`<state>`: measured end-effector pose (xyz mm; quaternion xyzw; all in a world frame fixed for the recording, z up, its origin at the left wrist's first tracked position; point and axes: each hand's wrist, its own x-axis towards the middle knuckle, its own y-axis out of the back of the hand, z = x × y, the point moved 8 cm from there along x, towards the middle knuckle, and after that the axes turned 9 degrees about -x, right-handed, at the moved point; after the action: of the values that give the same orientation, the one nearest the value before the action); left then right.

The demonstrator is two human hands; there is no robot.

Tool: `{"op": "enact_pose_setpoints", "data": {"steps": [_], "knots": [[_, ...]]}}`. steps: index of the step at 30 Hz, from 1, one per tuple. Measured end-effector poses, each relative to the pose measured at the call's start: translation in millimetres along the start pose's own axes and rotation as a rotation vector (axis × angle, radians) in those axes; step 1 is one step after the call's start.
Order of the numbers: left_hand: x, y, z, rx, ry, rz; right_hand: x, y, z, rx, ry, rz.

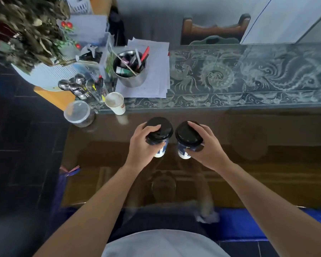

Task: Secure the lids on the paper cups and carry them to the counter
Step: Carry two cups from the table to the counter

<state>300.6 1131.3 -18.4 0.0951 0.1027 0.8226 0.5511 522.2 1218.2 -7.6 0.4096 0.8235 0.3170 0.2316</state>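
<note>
Two blue-and-white paper cups with black lids are side by side over the glossy brown table top (248,138). My left hand (144,143) grips the left cup (160,152) around its rim, fingers resting on its black lid (161,127). My right hand (206,147) wraps the right cup (183,153) the same way, with the thumb on its black lid (187,133). Both lids sit on the cups. The cup bottoms are close to the table; I cannot tell whether they touch it.
An open white paper cup (116,102) and a clear lidded jar (79,113) stand to the left. Behind them are spoons (72,87), a metal tin of pens (131,68) on papers, and a dried plant (26,28). A carved dragon panel (248,75) runs across the back.
</note>
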Motion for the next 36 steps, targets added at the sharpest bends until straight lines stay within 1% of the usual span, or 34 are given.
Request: {"op": "enact_pose_setpoints", "data": {"steps": [4,8,11,18,24,36], "knots": [[3.1,-1.8,3.4,-0.005,-0.043,0.003,9.0,1.3,-2.0,-0.067,0.077,0.005],[-11.1,4.2,1.2,-0.007,-0.075,0.049,0.3,2.3,8.8,-0.067,0.067,0.049],[-19.2,6.1,3.6,0.035,-0.11,0.06,-10.5,0.8,15.0,-0.103,0.098,0.077],[-28.1,1.0,19.2,0.164,-0.173,-0.007,-15.3,-2.4,13.2,-0.139,0.09,0.103],[-32.7,10.0,14.2,0.186,-0.147,-0.056,-17.6,-1.0,12.0,-0.126,0.067,0.112],[-28.7,8.4,21.8,0.234,-0.076,-0.045,-9.4,0.4,9.7,-0.144,0.021,0.061]]}}
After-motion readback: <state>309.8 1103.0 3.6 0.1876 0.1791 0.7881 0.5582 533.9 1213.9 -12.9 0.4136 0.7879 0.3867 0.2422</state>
